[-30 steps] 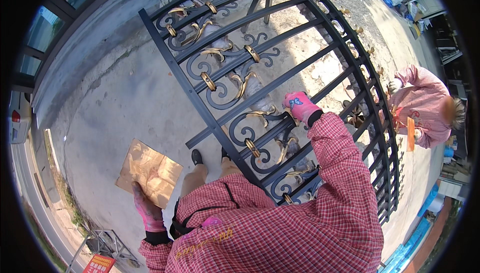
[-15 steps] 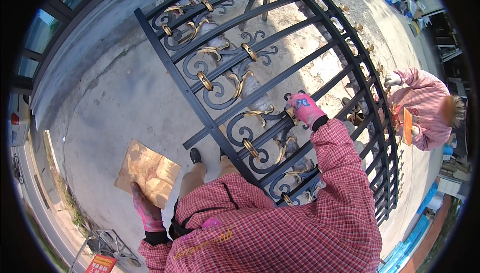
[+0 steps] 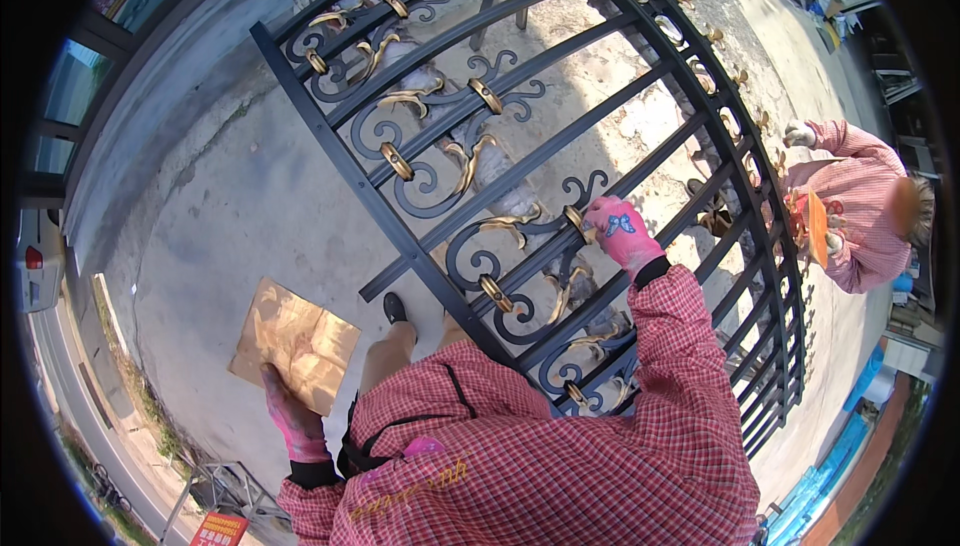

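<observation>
My left hand (image 3: pixel 293 416), in a pink glove with dark stains, grips a creased, square piece of gold-smeared cardboard (image 3: pixel 295 344) by its lower edge. On the right, my right hand (image 3: pixel 622 230), in a pink glove with a blue butterfly print, is closed beside a gold collar (image 3: pixel 577 224) on a bar of the dark metal gate (image 3: pixel 455 291). Its fingertips reach the collar's right side. Whatever they pinch is hidden behind the glove. Dark scrolls with gold-coloured leaves (image 3: pixel 505 229) curl around the bars close by. Another gold collar (image 3: pixel 495 294) sits lower on the same bar.
A co-worker (image 3: pixel 850 206) in a checked smock stands beyond the gate's curved right edge, an orange board (image 3: pixel 817 230) at their front. A stand (image 3: pixel 500 1) is under the far part of the gate. At lower left are a metal frame (image 3: pixel 225 491) and a red sign (image 3: pixel 218 529).
My right hand has shifted slightly right of the collar, which now shows more fully. The gate appears a little farther left in view. My left hand still holds the cardboard.
</observation>
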A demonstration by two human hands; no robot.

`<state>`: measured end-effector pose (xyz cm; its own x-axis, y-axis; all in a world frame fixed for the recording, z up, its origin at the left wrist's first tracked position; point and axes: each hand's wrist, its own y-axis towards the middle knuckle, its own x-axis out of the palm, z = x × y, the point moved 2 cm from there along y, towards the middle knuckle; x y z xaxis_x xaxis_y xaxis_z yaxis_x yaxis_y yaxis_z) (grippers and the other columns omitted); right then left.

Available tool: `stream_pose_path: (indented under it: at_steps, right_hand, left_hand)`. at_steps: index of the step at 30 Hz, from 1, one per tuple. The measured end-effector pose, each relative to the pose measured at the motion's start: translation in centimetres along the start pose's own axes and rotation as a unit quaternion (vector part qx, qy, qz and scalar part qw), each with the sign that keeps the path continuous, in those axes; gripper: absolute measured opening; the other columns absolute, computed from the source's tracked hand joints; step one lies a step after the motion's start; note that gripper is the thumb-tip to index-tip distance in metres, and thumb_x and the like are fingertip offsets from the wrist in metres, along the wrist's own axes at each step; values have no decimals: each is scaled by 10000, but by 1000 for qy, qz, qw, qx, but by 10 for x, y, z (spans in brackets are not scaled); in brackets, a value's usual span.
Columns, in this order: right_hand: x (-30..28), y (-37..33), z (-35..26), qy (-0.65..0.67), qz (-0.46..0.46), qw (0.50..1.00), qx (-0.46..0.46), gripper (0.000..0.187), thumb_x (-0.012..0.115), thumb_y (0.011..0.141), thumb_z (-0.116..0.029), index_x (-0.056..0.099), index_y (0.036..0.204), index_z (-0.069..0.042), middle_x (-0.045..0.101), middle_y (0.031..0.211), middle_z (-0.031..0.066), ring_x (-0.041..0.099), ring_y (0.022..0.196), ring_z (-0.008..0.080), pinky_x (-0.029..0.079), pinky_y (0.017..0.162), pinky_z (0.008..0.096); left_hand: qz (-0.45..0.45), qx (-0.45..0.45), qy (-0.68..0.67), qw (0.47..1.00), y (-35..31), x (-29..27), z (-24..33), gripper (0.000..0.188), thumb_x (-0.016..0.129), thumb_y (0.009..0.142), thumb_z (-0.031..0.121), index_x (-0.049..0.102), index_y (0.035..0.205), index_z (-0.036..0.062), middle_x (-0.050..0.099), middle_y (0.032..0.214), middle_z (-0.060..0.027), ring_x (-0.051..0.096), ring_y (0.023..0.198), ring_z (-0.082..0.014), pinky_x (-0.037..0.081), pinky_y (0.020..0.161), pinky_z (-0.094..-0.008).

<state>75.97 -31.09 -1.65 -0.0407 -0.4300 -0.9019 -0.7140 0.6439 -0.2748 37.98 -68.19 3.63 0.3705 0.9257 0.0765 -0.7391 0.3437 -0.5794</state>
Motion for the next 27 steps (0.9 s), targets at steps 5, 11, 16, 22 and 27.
stream_pose_path:
  at_steps: [5, 11, 16, 22, 27]
  right_hand:
    - [-4, -11, -13, -12, 43, 999, 21, 312, 639, 608, 25, 677, 881, -120, 624, 907, 78, 581, 916, 302, 496, 744, 374]
    - [6, -24, -10, 30, 112, 992, 57, 302, 623, 597, 51, 669, 837, -128, 621, 889, 76, 574, 897, 292, 482, 744, 362]
    - [22, -43, -1, 43, 142, 988, 44, 310, 619, 573, 72, 661, 824, -104, 616, 863, 76, 579, 851, 303, 485, 728, 367]
    - [28, -50, 10, 178, 205, 957, 107, 305, 602, 589, 66, 664, 836, -103, 610, 857, 90, 578, 856, 302, 479, 709, 359]
    - [34, -50, 5, 99, 193, 970, 111, 285, 612, 611, 71, 656, 828, -107, 611, 892, 77, 573, 887, 307, 483, 738, 361]
  left_hand:
    - [-3, -5, -1, 1000, 1, 5, 0, 629, 411, 956, 456, 377, 1333, -48, 485, 1283, -156, 539, 1113, -245, 459, 922, -341]
    - [-28, 3, 9, 1000, 8, 6, -5, 638, 414, 954, 463, 367, 1345, -38, 473, 1296, -157, 527, 1130, -248, 453, 933, -342]
    - [-39, -14, 9, 999, 15, 2, -10, 627, 393, 959, 472, 358, 1368, -2, 449, 1331, -126, 500, 1158, -226, 428, 959, -335]
    - [-40, 2, 45, 998, 18, -2, -10, 632, 392, 955, 486, 354, 1382, 21, 436, 1350, -103, 485, 1173, -214, 416, 970, -333]
    - [-61, -8, 27, 998, 23, -6, -16, 639, 398, 953, 488, 350, 1384, 19, 434, 1354, -101, 481, 1178, -215, 409, 974, -334]
